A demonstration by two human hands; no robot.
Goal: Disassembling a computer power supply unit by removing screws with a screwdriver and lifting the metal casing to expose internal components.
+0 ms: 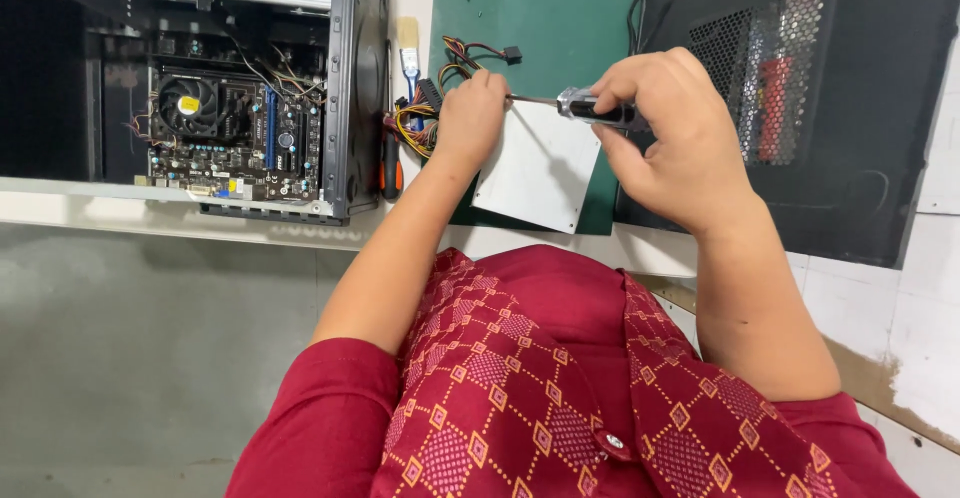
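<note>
While our right hand (665, 138) gripped the screwdriver (590, 109) by its handle, our left hand (470, 118) closed on the metal box (540, 173), steadying it at the tip. The box lay on the green mat's (530, 18) near edge, its wires (420, 123) trailing toward the open computer case (200, 88). A brush (408, 43) lay beside the mat's left edge.
</note>
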